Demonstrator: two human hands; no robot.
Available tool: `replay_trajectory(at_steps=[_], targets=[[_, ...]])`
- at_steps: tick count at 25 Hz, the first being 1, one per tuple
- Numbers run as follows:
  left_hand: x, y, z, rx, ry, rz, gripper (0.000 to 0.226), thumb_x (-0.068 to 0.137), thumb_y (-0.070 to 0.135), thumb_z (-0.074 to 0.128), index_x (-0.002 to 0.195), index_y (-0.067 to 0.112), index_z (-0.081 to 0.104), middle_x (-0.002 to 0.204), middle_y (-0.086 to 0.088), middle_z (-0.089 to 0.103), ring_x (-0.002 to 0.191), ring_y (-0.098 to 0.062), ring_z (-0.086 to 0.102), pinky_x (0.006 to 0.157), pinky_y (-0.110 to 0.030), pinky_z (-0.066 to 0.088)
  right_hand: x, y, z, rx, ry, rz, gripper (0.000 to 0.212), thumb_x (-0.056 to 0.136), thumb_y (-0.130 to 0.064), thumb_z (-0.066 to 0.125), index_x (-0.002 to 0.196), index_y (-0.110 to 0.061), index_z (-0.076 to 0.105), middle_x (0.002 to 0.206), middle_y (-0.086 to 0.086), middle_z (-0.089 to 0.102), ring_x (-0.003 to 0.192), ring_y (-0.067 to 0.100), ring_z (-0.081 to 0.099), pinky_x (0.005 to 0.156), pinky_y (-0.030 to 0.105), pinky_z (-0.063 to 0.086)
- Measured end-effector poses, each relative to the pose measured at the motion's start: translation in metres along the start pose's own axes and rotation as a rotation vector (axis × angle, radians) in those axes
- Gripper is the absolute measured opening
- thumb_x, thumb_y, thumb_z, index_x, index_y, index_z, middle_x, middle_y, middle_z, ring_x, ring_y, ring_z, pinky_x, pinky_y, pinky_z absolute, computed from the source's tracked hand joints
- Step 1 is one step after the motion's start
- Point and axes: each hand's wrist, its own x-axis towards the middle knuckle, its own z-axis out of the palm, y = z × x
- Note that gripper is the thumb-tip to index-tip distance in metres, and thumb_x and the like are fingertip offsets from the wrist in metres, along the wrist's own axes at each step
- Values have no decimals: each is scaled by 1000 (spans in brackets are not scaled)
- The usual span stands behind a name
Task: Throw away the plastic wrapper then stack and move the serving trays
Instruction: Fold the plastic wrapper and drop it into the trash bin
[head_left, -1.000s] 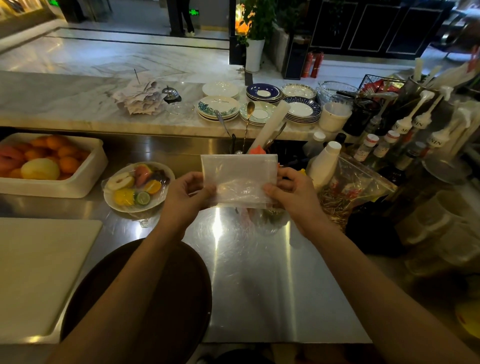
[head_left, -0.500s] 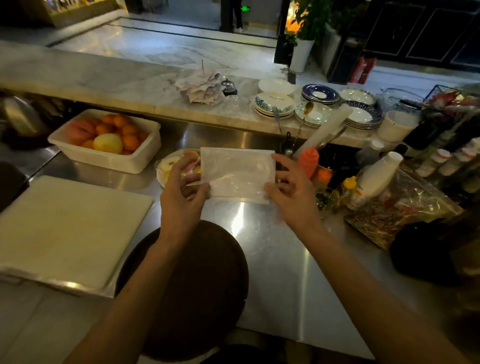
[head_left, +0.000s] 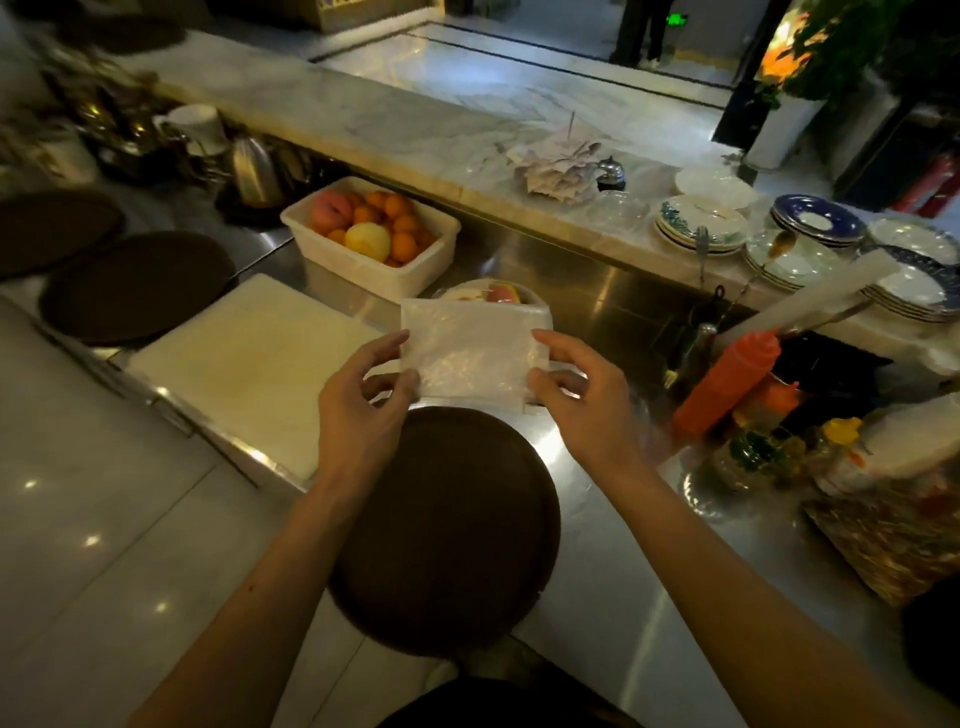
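Left hand (head_left: 363, 410) and right hand (head_left: 582, 400) each pinched an edge of the plastic wrapper (head_left: 470, 353), held flat above the steel counter (head_left: 597, 597), just past the nearest brown tray (head_left: 447, 530); two more trays (head_left: 135, 286) sat far left.

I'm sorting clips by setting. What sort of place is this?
Most likely a restaurant or hotel bar's service counter. Stacked plates sit on a marble ledge beside a call bell and spiked order slips, and round brown serving trays lie on the steel worktop.
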Motion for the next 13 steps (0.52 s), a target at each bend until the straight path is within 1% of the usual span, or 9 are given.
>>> replay_trajectory(at_steps=[2, 4, 6, 8, 9, 11, 12, 13], targets=[[-16, 0, -7, 24, 68, -30, 38, 92, 14, 62, 130, 21, 60, 128, 0, 61, 103, -15, 66, 86, -26, 58, 1, -1, 1, 24, -98, -34, 38, 92, -16, 64, 126, -29, 57, 138, -1, 55, 109, 12, 62, 79, 20, 57], [-37, 2, -13, 42, 147, -73, 37, 92, 17, 63, 128, 27, 60, 127, 6, 60, 104, -11, 65, 87, -29, 58, 0, -1, 5, 36, -187, -75, 39, 91, -16, 65, 129, -27, 58, 138, -4, 54, 109, 11, 61, 78, 20, 58], [-61, 6, -17, 64, 229, -102, 37, 92, 19, 63, 126, 32, 59, 123, 11, 60, 104, -10, 65, 86, -32, 59, -6, -2, 7, 50, -265, -118, 40, 92, -15, 64, 130, -22, 58, 130, -15, 55, 103, 4, 61, 79, 24, 59], [-89, 12, -19, 76, 310, -151, 37, 92, 19, 62, 127, 32, 58, 121, 12, 60, 105, -13, 66, 86, -35, 59, -13, 0, 10, 74, -364, -160, 39, 92, -15, 64, 130, -20, 58, 120, -29, 51, 100, -5, 61, 80, 24, 59], [-104, 15, -20, 74, 343, -177, 38, 92, 19, 62, 128, 30, 58, 120, 12, 61, 105, -13, 66, 85, -35, 59, -18, 2, 12, 85, -409, -175, 39, 92, -16, 63, 130, -20, 58, 119, -31, 52, 101, -7, 61, 80, 23, 58], [-133, 20, -22, 101, 413, -212, 40, 92, 17, 63, 130, 28, 57, 120, 10, 62, 104, -13, 67, 82, -34, 60, -28, 5, 18, 104, -498, -192, 40, 93, -18, 63, 132, -23, 57, 122, -22, 58, 106, -3, 62, 82, 21, 57], [-150, 22, -24, 131, 458, -225, 40, 91, 15, 63, 129, 27, 57, 119, 8, 63, 102, -13, 68, 81, -33, 61, -36, 4, 22, 112, -552, -191, 41, 93, -19, 62, 133, -23, 56, 123, -18, 59, 106, -2, 62, 81, 18, 56], [-163, 25, -27, 153, 493, -234, 41, 91, 14, 64, 129, 27, 58, 119, 5, 63, 102, -13, 68, 81, -33, 61, -43, 3, 27, 117, -600, -182, 42, 93, -18, 62, 134, -24, 55, 122, -15, 59, 104, -4, 61, 78, 14, 54]])
